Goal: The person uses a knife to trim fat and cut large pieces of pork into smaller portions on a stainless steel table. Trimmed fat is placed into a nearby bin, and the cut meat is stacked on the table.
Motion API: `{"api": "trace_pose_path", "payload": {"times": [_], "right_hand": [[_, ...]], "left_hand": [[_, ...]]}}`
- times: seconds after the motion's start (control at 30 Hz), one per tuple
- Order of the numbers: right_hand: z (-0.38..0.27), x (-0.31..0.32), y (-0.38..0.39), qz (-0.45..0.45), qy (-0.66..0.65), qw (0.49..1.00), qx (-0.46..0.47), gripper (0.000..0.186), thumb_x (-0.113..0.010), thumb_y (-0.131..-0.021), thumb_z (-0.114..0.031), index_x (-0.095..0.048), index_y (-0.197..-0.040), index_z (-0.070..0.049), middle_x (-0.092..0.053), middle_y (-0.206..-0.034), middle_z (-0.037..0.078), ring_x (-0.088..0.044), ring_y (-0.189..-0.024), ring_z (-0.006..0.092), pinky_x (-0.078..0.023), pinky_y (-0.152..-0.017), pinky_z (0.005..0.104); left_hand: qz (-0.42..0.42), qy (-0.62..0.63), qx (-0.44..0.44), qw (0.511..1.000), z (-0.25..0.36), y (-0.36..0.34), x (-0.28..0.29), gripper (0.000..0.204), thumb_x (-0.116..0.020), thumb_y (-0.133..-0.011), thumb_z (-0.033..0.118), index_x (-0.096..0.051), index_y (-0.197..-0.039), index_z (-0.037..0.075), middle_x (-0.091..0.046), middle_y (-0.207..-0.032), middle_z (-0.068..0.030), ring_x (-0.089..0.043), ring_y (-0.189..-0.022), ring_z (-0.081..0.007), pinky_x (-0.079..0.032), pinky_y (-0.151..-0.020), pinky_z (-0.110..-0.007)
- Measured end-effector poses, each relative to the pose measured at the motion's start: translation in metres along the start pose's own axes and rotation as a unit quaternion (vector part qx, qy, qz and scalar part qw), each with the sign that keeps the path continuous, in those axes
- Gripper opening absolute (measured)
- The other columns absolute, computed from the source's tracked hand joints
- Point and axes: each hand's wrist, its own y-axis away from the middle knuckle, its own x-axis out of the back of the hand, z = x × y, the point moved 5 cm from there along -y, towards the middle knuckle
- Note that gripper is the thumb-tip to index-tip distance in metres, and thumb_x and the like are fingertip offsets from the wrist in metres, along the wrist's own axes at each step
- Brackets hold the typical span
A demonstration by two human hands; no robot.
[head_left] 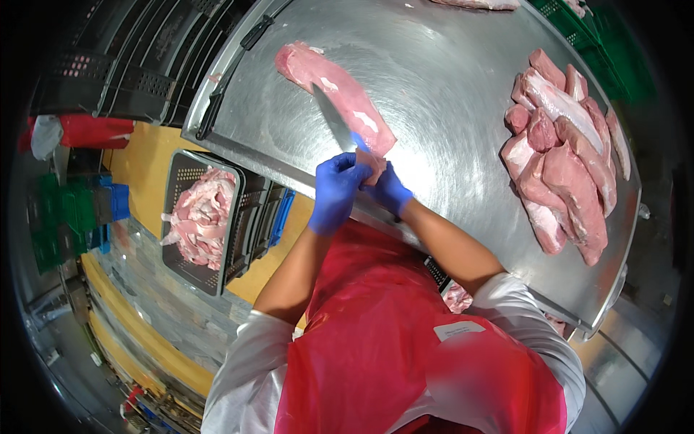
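My left hand (335, 189), in a blue glove, pinches a small flap of pink meat (371, 166) above the near edge of the steel table. Close beside it, my right hand (390, 191), also blue-gloved, is closed around a knife (332, 119). The blade points up and left; the handle is hidden behind the meat flap and fingers. A long pale-pink loin of meat (345, 100) with white patches lies just beyond both hands, the blade lying over its left side.
Several trimmed meat pieces (560, 159) are piled on the table's right side. Left of the table, a dark crate (230, 249) holds pale scraps (201, 220). A dark rod with black ends (230, 76) lies along the table's left edge (199, 119). Green crates (600, 50) stand beyond the far right.
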Motion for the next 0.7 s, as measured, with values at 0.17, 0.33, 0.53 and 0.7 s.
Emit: {"api": "trace_pose_path", "payload": {"times": [0.17,0.33,0.53,0.7], "right_hand": [[-0.027,-0.061,-0.065,0.073,-0.086,0.987,-0.114,0.07,-0.056,-0.095,-0.017,-0.024,-0.157,-0.017,-0.062,-0.069,0.012,-0.061,-0.059,0.0252,-0.046,-0.055,0.0399],[0.01,-0.065,-0.059,0.178,-0.159,0.906,-0.349,0.07,-0.054,-0.097,-0.019,-0.019,-0.158,-0.018,-0.062,-0.071,0.009,-0.063,-0.062,0.0215,-0.048,-0.054,0.0365],[0.034,0.024,-0.065,0.226,-0.086,0.93,-0.277,0.062,-0.049,-0.098,-0.015,-0.026,-0.156,-0.012,-0.065,-0.097,0.014,-0.065,-0.077,0.0243,-0.053,-0.066,0.0354],[0.04,0.107,-0.142,0.267,0.077,0.911,-0.304,0.071,-0.049,-0.087,-0.002,-0.029,-0.154,-0.01,-0.063,-0.112,0.022,-0.063,-0.1,0.0361,-0.048,-0.09,0.0457]], "left_hand": [[0.2,-0.101,-0.134,0.965,0.087,0.033,0.123,0.011,-0.064,-0.089,0.009,-0.063,-0.098,0.004,-0.06,-0.093,-0.0001,-0.054,-0.083,-0.0086,-0.046,-0.071,-0.026],[0.327,-0.513,0.06,0.791,0.047,0.077,0.384,0.009,-0.061,-0.086,0.003,-0.064,-0.093,-0.003,-0.066,-0.087,-0.0075,-0.059,-0.076,-0.014,-0.047,-0.07,-0.027],[0.095,-0.639,-0.145,0.749,0.043,-0.066,0.248,0.051,-0.068,-0.08,0.01,-0.057,-0.129,0.0,-0.06,-0.127,-0.0233,-0.053,-0.123,-0.0411,-0.04,-0.108,-0.046],[-0.144,-0.663,-0.329,0.656,0.048,-0.219,0.084,0.081,-0.077,-0.071,0.024,-0.043,-0.141,0.003,-0.045,-0.145,-0.0228,-0.039,-0.137,-0.0407,-0.034,-0.112,-0.051]]}}
